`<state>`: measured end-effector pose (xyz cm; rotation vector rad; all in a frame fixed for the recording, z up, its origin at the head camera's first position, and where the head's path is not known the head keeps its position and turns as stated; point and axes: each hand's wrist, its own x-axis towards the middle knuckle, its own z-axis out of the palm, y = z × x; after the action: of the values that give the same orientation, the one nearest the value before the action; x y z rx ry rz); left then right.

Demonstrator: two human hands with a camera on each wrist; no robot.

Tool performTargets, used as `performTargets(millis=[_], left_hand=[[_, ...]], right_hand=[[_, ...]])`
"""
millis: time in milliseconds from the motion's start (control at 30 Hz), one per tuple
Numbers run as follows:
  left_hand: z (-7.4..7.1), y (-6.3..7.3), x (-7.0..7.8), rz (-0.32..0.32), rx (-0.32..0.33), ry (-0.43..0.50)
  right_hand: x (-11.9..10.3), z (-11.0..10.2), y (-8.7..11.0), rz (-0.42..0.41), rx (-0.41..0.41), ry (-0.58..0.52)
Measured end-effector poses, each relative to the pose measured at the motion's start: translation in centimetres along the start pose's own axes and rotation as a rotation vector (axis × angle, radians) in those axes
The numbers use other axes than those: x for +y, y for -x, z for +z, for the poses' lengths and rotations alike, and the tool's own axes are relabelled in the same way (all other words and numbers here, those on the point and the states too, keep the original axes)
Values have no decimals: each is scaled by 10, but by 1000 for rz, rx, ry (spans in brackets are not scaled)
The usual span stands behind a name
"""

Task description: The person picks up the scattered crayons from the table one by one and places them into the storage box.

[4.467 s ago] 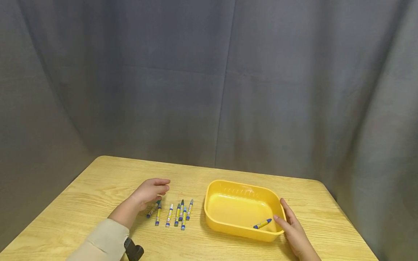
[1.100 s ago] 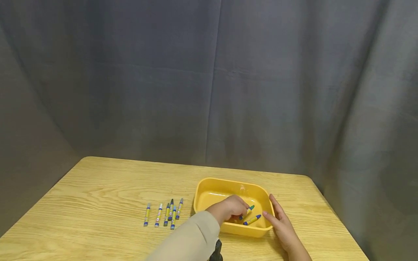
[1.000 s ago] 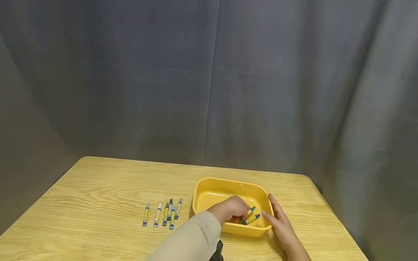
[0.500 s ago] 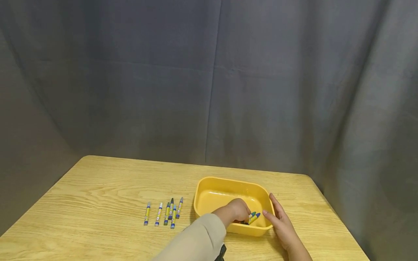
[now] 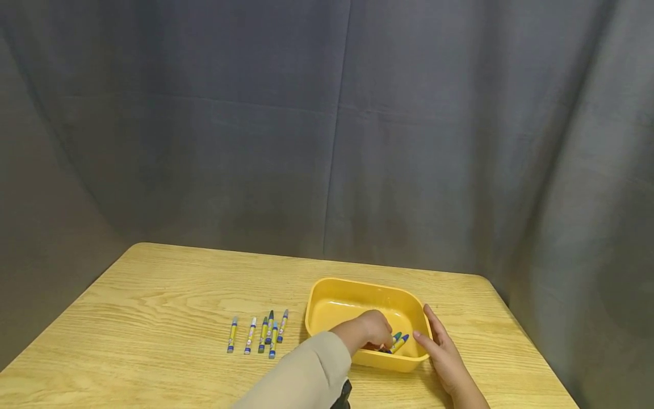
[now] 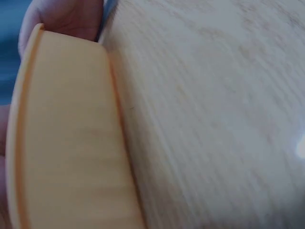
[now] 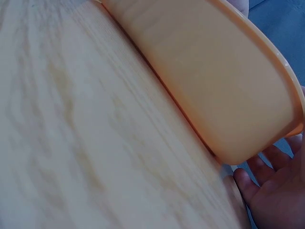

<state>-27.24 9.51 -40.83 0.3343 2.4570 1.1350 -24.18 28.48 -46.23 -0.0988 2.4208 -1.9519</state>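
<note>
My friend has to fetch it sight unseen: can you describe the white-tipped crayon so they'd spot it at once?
On the wooden table, find the big yellow tub, then look to its left, where six crayons lie in a loose row. The white-tipped crayon is second from the left end. Its bright white tip sets it apart; the others' tips are all darker.

A pale orange tub (image 6: pixel 66 129), outer side toward the camera, on a wood-grained tabletop (image 6: pixel 214 119).

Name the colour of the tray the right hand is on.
The tray is yellow, inside and out; the head view shows it best.
</note>
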Motion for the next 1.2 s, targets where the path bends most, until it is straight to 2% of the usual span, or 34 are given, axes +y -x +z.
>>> performTargets(millis=[100, 233, 300, 367, 533, 700, 900, 1033, 1200], left_hand=[[-10, 4, 2, 9, 5, 37], [-27, 6, 3, 65, -1, 75], [-38, 8, 2, 93, -9, 126], [-52, 12, 0, 123, -18, 184], [-95, 26, -11, 178, -7, 246], [-136, 43, -37, 183, 76, 252], [-169, 66, -80, 170, 169, 244], [-182, 81, -105, 147, 197, 259], [-188, 96, -137, 82, 236, 256]], right_hand=[[-1, 0, -1, 1, -2, 3], [-2, 0, -1, 11, -8, 0], [-2, -1, 0, 17, -7, 1], [-2, -1, 0, 16, -4, 1], [-2, -3, 0, 14, 1, -5], [-2, -8, 1, 10, -6, -8], [-2, -13, 5, 39, 3, 4], [-2, -15, 7, 58, 9, 8], [-4, -16, 9, 47, 9, -2]])
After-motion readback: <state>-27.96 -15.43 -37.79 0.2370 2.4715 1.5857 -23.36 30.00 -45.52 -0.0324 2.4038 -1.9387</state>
